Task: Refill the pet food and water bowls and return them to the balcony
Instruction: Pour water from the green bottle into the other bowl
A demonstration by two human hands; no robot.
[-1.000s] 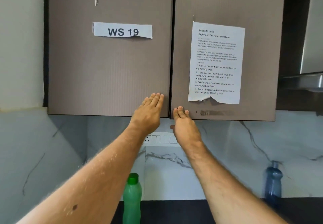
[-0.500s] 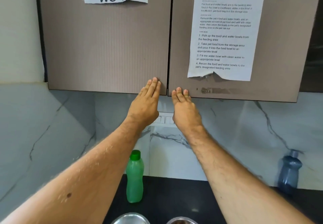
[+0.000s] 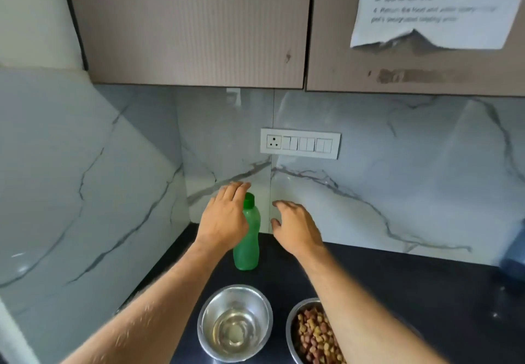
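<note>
On a dark countertop (image 3: pixel 397 292), a green bottle (image 3: pixel 246 245) is seen upright, cap uppermost, at the far side. The left hand (image 3: pixel 224 218) and right hand (image 3: pixel 297 226) are held beside it, fingers spread, gripping nothing. Nearer, a water bowl (image 3: pixel 235 322) is flanked on the right by a kibble-filled food bowl (image 3: pixel 308 332).

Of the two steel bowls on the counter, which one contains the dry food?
The right bowl, partly under the right forearm, holds brown and tan kibble. The left bowl, nearer the green bottle, holds only a little clear water.
</note>
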